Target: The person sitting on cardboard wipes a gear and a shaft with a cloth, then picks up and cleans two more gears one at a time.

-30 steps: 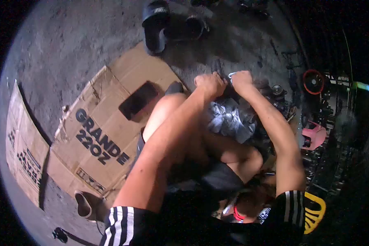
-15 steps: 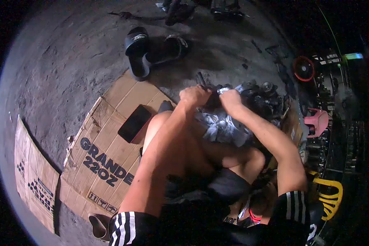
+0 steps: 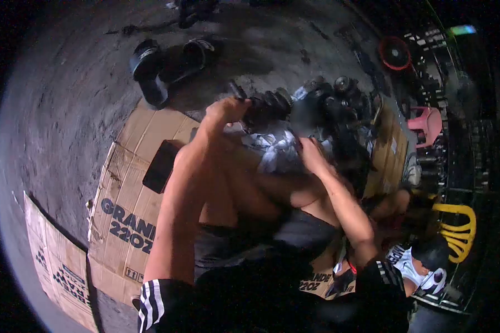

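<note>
My left hand (image 3: 226,112) is closed around one end of a dark, greasy geared shaft (image 3: 269,105), whose tip sticks out above the fingers. The shaft is held over my lap, tilted in the air. Lower and to the right, my right hand (image 3: 310,154) is apart from the shaft, its fingers curled together; what they hold is blurred. A crumpled white and grey rag (image 3: 272,147) lies between my hands, over my legs. Just past the right hand sits a pile of dark, oily machine parts (image 3: 339,108).
Flattened cardboard (image 3: 122,183) lies to my left, with a phone (image 3: 160,166) on it. Sandals (image 3: 153,83) are on the floor ahead. At right are a pink stool (image 3: 426,126), a yellow chair (image 3: 458,227), a red-rimmed fan (image 3: 395,53) and another person (image 3: 411,266).
My right hand has come down and back, away from the shaft. My left hand still grips the shaft. The whole view has turned to the right, and the other person shows more.
</note>
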